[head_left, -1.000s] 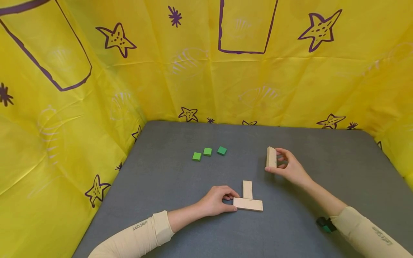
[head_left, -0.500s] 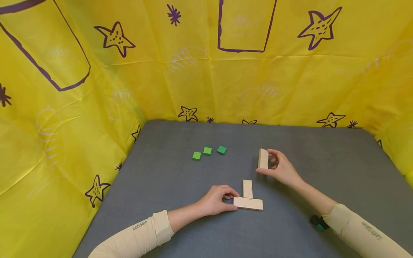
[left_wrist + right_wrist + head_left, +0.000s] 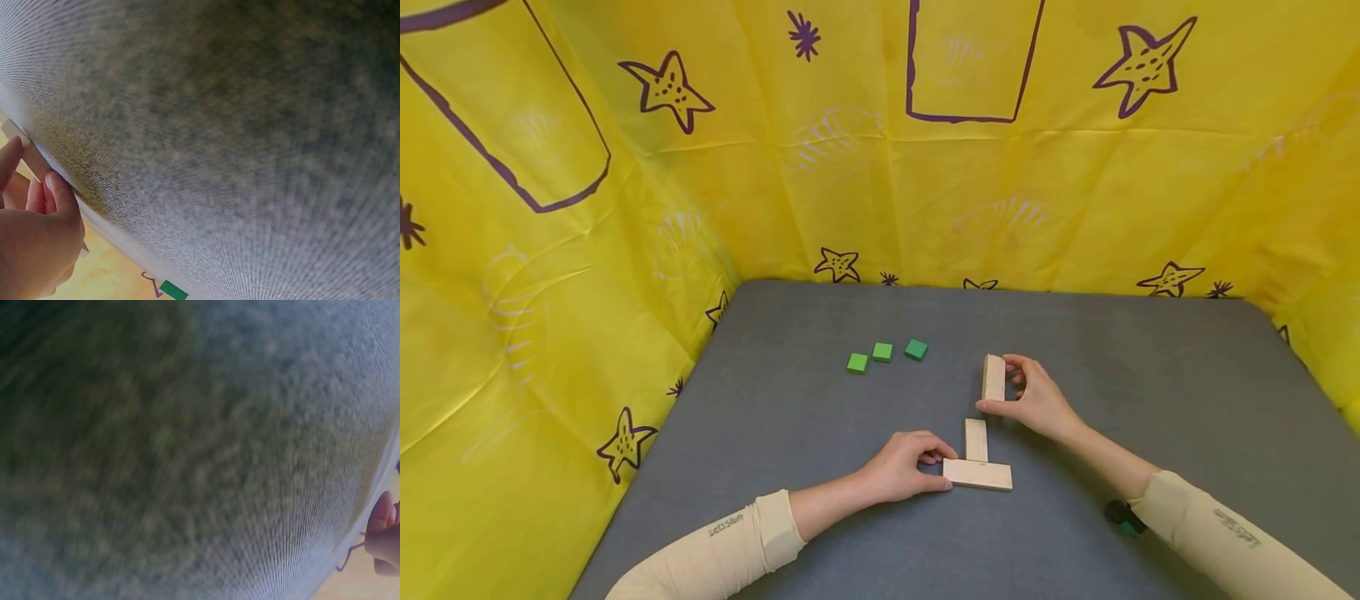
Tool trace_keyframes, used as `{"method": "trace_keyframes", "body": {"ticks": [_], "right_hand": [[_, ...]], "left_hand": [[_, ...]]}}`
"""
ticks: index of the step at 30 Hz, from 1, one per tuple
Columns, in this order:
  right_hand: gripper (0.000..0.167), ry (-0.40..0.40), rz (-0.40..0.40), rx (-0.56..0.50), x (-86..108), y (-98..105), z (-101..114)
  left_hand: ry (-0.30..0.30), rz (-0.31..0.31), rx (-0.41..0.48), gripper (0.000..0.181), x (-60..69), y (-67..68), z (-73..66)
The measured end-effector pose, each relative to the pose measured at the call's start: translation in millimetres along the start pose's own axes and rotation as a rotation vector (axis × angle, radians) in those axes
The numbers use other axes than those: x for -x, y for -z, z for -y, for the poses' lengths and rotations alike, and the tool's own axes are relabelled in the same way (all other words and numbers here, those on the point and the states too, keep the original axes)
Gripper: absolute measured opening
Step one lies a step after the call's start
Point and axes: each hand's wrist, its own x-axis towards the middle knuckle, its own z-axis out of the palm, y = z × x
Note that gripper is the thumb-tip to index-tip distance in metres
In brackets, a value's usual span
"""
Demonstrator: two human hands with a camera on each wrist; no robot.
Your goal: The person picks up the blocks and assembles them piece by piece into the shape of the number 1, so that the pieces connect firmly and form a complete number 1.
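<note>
In the head view my left hand (image 3: 898, 468) pinches the left end of a pale wooden block (image 3: 979, 474) lying crosswise on the grey table. The left wrist view shows the left hand's fingertips (image 3: 57, 187) on that wooden block (image 3: 34, 157). Behind it a second wooden block (image 3: 975, 439) lies lengthwise, its near end against the first, making a T. My right hand (image 3: 1037, 402) grips a third wooden block (image 3: 993, 378) between thumb and fingers, just beyond the T. Only part of the right hand (image 3: 385, 540) shows in the right wrist view; its block is out of sight there.
Three small green tiles, a left one (image 3: 857, 363), a middle one (image 3: 882, 352) and a darker one (image 3: 916, 349), lie beyond the left hand. The grey table (image 3: 775, 400) is enclosed by yellow cloth (image 3: 880, 200). Fabric-like blur fills most of both wrist views.
My right hand has carried its wooden block leftward and slightly nearer, towards the T. The left hand and the two blocks on the table have stayed put.
</note>
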Motion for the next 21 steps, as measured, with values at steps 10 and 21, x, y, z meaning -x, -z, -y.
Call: {"method": "trace_keyframes", "body": {"ticks": [10, 21], "right_hand": [[0.093, 0.009, 0.009, 0.057, -4.3, -11.2, 4.9], [0.093, 0.06, 0.016, 0.101, -6.9, -18.9, 8.9]], "left_hand": [[0.008, 0.01, -0.009, 0.028, -0.8, 1.2, 0.0], [0.001, 0.008, 0.001, 0.028, -0.3, 0.3, 2.5]]}}
